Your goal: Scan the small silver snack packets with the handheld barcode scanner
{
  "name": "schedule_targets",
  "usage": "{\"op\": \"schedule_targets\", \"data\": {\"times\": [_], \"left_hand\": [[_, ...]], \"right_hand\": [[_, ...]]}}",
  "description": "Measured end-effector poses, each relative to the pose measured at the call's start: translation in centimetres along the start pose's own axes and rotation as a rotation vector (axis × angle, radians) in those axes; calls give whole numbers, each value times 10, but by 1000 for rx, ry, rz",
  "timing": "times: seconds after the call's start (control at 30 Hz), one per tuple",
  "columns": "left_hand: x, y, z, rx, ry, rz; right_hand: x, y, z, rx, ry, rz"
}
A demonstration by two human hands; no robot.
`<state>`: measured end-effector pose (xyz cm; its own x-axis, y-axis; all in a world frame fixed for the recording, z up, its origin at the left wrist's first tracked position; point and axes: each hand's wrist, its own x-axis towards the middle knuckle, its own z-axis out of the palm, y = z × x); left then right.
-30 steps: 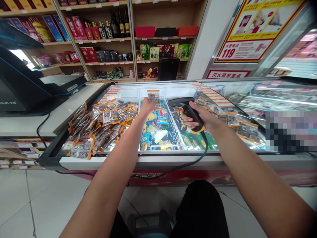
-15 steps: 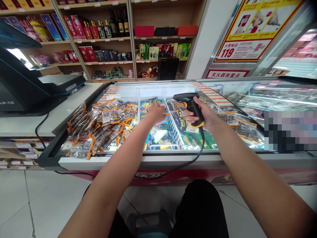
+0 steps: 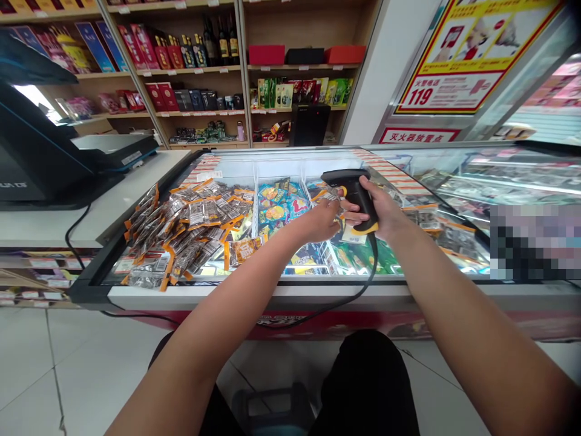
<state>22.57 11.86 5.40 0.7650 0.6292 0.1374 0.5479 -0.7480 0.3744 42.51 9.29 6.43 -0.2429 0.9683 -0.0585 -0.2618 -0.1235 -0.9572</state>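
Note:
My right hand (image 3: 387,213) grips a black and orange barcode scanner (image 3: 353,191) over the glass lid of a chest freezer (image 3: 290,290). Its black cable (image 3: 345,300) hangs down the freezer's front. My left hand (image 3: 320,221) is closed on a small orange-edged snack packet (image 3: 330,195) right beside the scanner's head, almost touching my right hand. A heap of the same silver and orange snack packets (image 3: 181,230) lies on the lid to the left. More such packets (image 3: 436,227) lie on the lid to the right.
Colourful ice-cream wrappers (image 3: 281,206) fill the freezer's wire bins under the glass. A black till screen (image 3: 40,151) stands on the white counter (image 3: 109,212) at left. Wooden shelves (image 3: 218,72) with boxes and bottles line the back wall. A fire-safety poster (image 3: 458,54) hangs at right.
My left hand has come from the far middle of the lid, rightward and nearer, bringing a packet up against the scanner. My right hand has lifted the scanner slightly.

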Motion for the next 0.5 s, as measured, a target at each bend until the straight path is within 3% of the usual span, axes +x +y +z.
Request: {"op": "schedule_targets", "data": {"times": [0.07,0.2,0.27,0.37,0.5], "left_hand": [[-3,-7,-11,88,66,-152],[-16,-43,-40,290,237,-688],[-23,-64,-50,324,197,-851],[-26,-82,-56,340,25,-864],[-18,-76,-49,282,-13,-640]], "right_hand": [[0,0,-2,-14,-9,4],[1,-1,-5,-3,-21,17],[2,-1,-4,5,-22,24],[2,-1,-4,5,-17,29],[2,0,-4,8,-20,26]]}}
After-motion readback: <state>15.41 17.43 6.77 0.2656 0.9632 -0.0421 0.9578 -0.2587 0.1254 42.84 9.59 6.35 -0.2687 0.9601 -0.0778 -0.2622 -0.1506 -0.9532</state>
